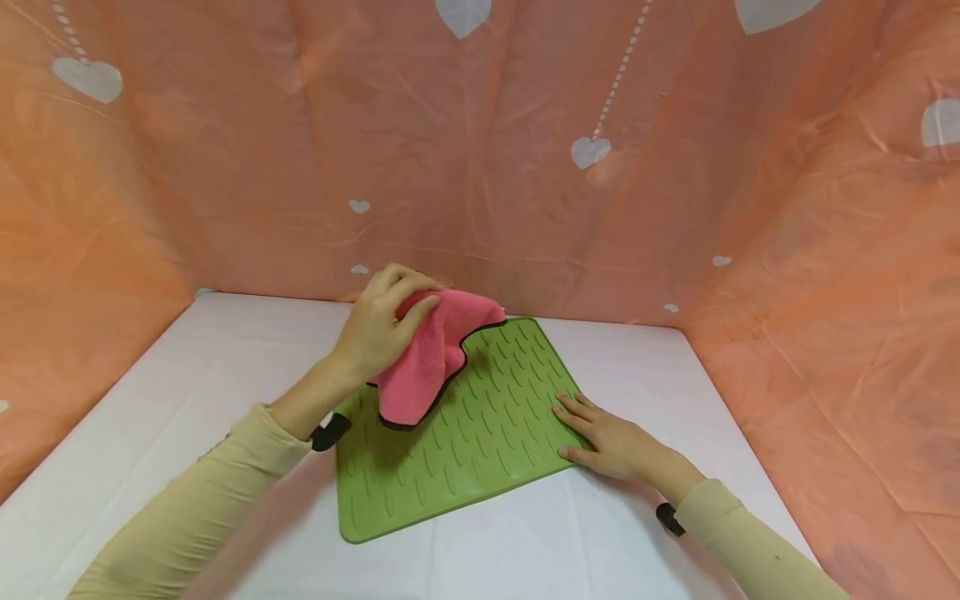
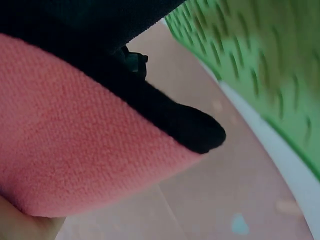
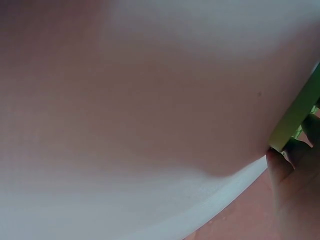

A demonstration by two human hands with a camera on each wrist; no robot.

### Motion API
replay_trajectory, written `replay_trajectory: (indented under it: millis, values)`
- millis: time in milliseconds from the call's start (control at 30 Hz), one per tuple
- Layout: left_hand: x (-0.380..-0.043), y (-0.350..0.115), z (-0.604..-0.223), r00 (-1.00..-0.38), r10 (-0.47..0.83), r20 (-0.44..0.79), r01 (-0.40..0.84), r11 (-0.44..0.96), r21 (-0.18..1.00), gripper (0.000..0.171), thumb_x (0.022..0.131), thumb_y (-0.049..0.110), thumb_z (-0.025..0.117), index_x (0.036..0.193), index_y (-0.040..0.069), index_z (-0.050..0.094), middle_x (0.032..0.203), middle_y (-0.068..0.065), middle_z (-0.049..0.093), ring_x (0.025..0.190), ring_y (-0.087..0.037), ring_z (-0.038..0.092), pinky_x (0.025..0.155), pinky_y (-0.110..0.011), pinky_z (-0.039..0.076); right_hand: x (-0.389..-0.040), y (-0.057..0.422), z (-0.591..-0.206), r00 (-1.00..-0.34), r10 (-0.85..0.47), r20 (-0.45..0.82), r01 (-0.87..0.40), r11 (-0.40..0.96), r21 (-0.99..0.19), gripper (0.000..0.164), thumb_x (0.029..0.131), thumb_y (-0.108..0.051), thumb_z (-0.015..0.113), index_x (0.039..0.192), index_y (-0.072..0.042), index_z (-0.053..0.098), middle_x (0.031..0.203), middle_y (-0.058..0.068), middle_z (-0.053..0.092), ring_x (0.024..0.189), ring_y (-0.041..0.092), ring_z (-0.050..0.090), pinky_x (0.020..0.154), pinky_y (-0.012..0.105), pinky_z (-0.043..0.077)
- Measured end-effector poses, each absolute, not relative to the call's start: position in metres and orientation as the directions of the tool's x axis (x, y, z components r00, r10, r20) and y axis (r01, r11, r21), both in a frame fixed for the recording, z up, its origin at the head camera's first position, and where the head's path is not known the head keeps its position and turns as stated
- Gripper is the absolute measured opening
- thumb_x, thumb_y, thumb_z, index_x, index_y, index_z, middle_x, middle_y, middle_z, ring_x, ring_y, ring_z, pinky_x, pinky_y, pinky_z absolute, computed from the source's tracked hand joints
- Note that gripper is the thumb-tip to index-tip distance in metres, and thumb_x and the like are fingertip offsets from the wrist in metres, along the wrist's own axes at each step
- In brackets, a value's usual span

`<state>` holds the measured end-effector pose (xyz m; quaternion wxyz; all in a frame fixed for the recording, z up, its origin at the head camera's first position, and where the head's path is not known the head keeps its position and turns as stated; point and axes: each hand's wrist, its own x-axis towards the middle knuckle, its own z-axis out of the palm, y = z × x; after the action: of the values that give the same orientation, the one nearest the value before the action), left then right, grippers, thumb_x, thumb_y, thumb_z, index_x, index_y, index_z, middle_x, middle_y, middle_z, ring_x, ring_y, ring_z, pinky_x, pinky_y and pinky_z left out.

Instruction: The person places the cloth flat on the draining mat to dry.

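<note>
Your left hand (image 1: 378,329) is holding a pink cloth (image 1: 423,367) by its upper part, thumb and fingers closing on the fabric, while the rest is drooping in folds with its black-trimmed edge curving below. The cloth is hanging over the far left part of a green mat (image 1: 480,450), casting a shadow there; whether its lowest edge is touching the surface, you cannot tell. The mat, rounded at the corners and patterned with rows of short ridges, is lying at a slant on a white tabletop (image 1: 247,358). Your right hand (image 1: 611,442) is holding nothing in its grasp: its fingers are spreading forward and resting on the mat's right side, near the closer corner. In the left wrist view, a corner of the cloth is filling much of the scene, with the mat showing beyond it; in the right wrist view, the mat's green edge is meeting your fingers at the far right. Both arms are wearing beige sleeves (image 1: 195,492), and peach-orange sheeting (image 1: 487,150) printed with pale hearts is enclosing the table at the back and sides.
</note>
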<state>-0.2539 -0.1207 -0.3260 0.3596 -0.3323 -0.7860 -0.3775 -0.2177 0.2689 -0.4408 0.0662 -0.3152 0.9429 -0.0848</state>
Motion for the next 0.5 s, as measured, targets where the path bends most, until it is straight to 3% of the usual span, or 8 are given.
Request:
replay_trajectory:
  millis: [200, 500]
  values:
    - [-0.249, -0.092, -0.342, -0.534, 0.343, 0.773, 0.815, 0.451, 0.364, 0.015, 0.096, 0.010, 0.075, 0.112, 0.008, 0.075, 0.112, -0.010, 0.065, 0.107, -0.031, 0.060, 0.089, -0.045, 0.051, -0.220, 0.269, -0.440, -0.788, -0.612, -0.067, -0.589, 0.781, -0.210, 0.072, 0.104, -0.051, 0.057, 0.160, -0.010, 0.040, 0.170, 0.011, 0.027, 0.155, 0.042, 0.024, 0.116, 0.060, 0.036]
    - [-0.258, -0.099, -0.376, -0.607, 0.506, 0.613, 0.763, 0.587, 0.270, 0.014, 0.098, 0.019, 0.075, 0.110, 0.011, 0.076, 0.109, -0.008, 0.064, 0.106, -0.032, 0.060, 0.089, -0.046, 0.053, -0.220, 0.271, -0.439, -0.786, -0.613, -0.074, -0.588, 0.780, -0.213, 0.072, 0.105, -0.052, 0.056, 0.160, -0.009, 0.039, 0.170, 0.012, 0.027, 0.155, 0.042, 0.024, 0.117, 0.060, 0.035]
